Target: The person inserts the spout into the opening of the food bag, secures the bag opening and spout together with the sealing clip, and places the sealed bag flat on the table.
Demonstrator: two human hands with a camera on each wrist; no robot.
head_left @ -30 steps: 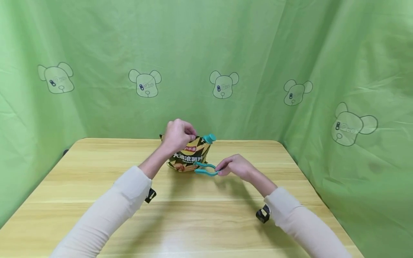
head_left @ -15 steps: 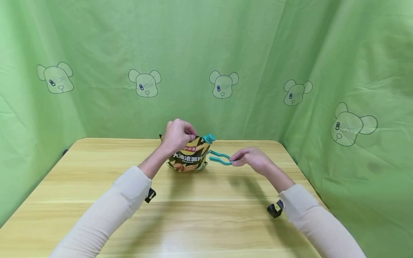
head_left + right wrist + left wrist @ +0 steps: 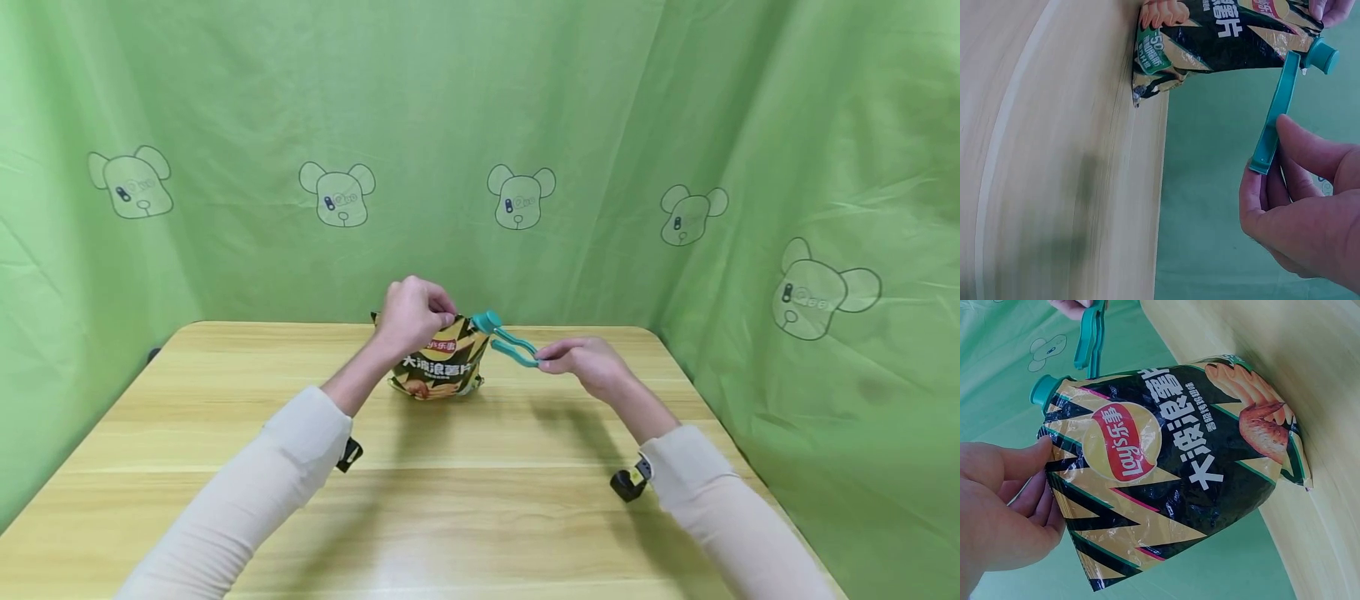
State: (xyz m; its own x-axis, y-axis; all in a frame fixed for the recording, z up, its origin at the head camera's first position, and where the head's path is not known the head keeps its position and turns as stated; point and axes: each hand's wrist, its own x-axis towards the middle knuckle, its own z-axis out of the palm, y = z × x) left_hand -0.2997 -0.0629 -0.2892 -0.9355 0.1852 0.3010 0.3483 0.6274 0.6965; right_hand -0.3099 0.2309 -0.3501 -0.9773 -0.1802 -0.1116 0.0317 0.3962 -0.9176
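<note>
A black and gold bag of potato chips (image 3: 438, 367) stands on the table, and my left hand (image 3: 415, 315) pinches its top edge. At the bag's upper right corner sits a teal spout with a round cap (image 3: 1046, 391). My right hand (image 3: 583, 364) pinches a teal bag clip (image 3: 1277, 112) by one end, between thumb and fingers. Two wavy arms of the clip are spread apart, their free ends pointing left at the bag's corner, close below the spout. Whether the clip touches the bag or the spout, I cannot tell.
The light wooden table (image 3: 450, 517) has rounded far corners. Green curtains (image 3: 480, 125) with printed bear faces hang behind it and along its right side.
My right hand first drew the clip right and upward, away from the bag's front, then raised its free ends towards the spout. My left hand and the bag stay in place.
</note>
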